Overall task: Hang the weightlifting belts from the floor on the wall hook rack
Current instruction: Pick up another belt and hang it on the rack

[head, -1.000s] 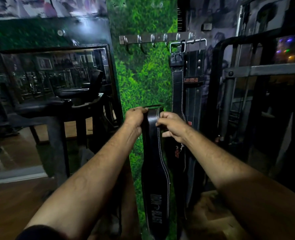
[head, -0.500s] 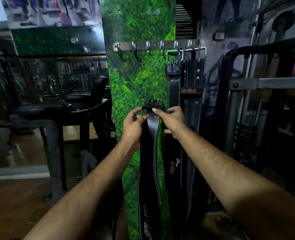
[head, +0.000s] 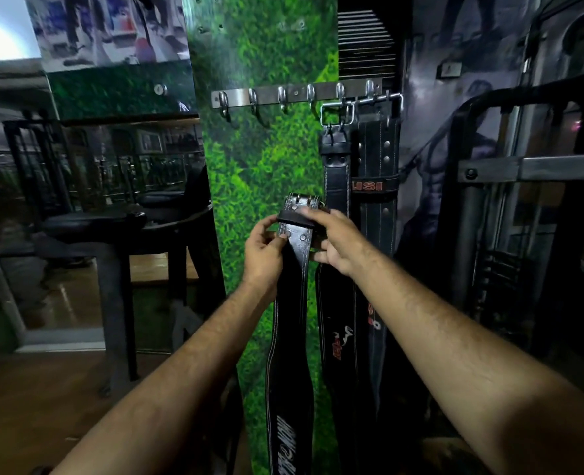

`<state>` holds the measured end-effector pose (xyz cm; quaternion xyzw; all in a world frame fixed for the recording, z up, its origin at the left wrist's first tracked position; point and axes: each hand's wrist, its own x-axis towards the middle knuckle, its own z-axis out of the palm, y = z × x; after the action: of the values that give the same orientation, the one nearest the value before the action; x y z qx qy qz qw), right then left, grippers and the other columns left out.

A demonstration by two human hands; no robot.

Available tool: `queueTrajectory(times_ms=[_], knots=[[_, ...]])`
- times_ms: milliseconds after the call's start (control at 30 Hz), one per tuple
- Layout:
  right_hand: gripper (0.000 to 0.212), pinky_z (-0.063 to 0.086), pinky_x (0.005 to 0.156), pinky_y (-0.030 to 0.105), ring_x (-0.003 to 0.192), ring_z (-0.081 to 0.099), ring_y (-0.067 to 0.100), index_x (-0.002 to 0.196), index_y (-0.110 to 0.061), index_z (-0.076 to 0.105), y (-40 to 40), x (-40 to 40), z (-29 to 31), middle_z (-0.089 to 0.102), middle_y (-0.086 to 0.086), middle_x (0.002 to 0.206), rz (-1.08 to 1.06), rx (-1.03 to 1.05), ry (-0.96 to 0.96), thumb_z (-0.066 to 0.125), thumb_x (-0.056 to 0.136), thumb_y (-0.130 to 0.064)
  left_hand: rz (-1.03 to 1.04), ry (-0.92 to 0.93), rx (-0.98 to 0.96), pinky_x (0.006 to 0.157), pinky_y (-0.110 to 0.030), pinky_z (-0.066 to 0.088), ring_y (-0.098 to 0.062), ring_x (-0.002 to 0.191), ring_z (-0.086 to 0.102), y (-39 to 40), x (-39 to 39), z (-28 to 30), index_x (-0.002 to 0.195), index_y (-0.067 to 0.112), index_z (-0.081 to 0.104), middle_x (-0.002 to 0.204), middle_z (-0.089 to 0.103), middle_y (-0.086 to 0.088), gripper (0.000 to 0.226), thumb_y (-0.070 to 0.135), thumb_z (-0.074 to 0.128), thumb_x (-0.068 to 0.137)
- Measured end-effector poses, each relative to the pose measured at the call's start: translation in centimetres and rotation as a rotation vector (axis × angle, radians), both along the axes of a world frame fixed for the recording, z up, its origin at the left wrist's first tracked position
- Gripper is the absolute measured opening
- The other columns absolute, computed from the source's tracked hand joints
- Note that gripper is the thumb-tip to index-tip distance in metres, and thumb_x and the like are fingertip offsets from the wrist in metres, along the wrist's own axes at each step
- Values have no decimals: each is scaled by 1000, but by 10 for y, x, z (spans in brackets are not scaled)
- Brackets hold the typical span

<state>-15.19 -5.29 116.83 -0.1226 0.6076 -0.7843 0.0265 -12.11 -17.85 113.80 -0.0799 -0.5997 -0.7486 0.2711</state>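
Leather belt (head: pixel 292 289) pinched by left hand (head: pixel 262 250), right hand (head: pixel 333 243); buckle above grip could miss hook (head: pixel 310 97), long tail below drags it down

Held belt (head: pixel 289 337) lower end cut off by bottom edge; buckle behind right hand (head: pixel 331 243).

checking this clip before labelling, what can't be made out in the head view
- Held belt: its buckle sits behind the right hand; lower end cut off by the bottom edge.
- Left hand: fingertips hidden behind the strap.
- Two hung belts: which hooks of the hook rack hold their buckles is unclear; lower ends lost in darkness.
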Motion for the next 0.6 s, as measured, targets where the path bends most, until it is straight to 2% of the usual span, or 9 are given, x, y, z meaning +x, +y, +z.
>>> queueTrajectory(times_ms=[67, 200, 267, 367, 467, 533, 600], knots=[[38, 57, 88, 46, 96, 71, 27, 113, -13, 66, -4, 1, -3, 75, 10, 108, -49, -103, -98, 75, 86, -37, 39, 3, 3, 62, -26, 42, -12, 68, 50, 3, -2, -1, 114, 23, 60, 82, 53, -4, 38, -7, 54, 92], [25, 59, 75, 37, 79, 69, 22, 95, -10, 67, -6, -1, -6, 71, 11, 90, -56, -143, -181, 76, 87, -32, 74, -26, -4, 59, -26, 43, -15, 69, 51, 3, -2, -3, 110, 23, 61, 86, 54, -9, 39, -8, 52, 89], [26, 58, 76, 37, 79, 68, 21, 100, -9, 68, -7, -2, -6, 71, 12, 93, -52, -139, -182, 77, 86, -28, 69, -63, -8, 57, -25, 45, -14, 68, 53, 2, -1, -4, 115, 19, 58, 85, 56, -7, 38, -7, 50, 88], [34, 59, 81, 45, 78, 69, 24, 118, -8, 62, -10, -4, -5, 71, 11, 95, -123, -160, -123, 74, 88, -18, 20, -98, 44, 56, -26, 45, -15, 68, 54, 6, 1, -2, 114, 15, 56, 83, 59, -5, 33, -4, 44, 89], [34, 56, 95, 49, 96, 69, 25, 125, -13, 58, -14, -3, -5, 71, 6, 105, -195, -101, -9, 68, 93, -14, -8, -92, 110, 59, -24, 48, -12, 70, 55, 12, 1, 4, 111, 13, 53, 82, 60, -1, 20, 5, 44, 96], [36, 58, 89, 41, 104, 69, 22, 131, -12, 56, -15, -4, -7, 69, 3, 115, -221, -73, 70, 64, 96, -10, 20, -100, 82, 66, -27, 49, -13, 76, 57, 15, -1, 8, 112, 11, 52, 88, 61, -1, 14, 17, 48, 100], [35, 55, 73, 27, 97, 68, 17, 131, -13, 55, -14, -3, -8, 69, 1, 116, -228, -62, 136, 60, 97, -6, 57, -122, 54, 74, -33, 54, -17, 82, 63, 17, -6, 13, 111, 11, 53, 93, 65, -4, 24, 32, 51, 100]])
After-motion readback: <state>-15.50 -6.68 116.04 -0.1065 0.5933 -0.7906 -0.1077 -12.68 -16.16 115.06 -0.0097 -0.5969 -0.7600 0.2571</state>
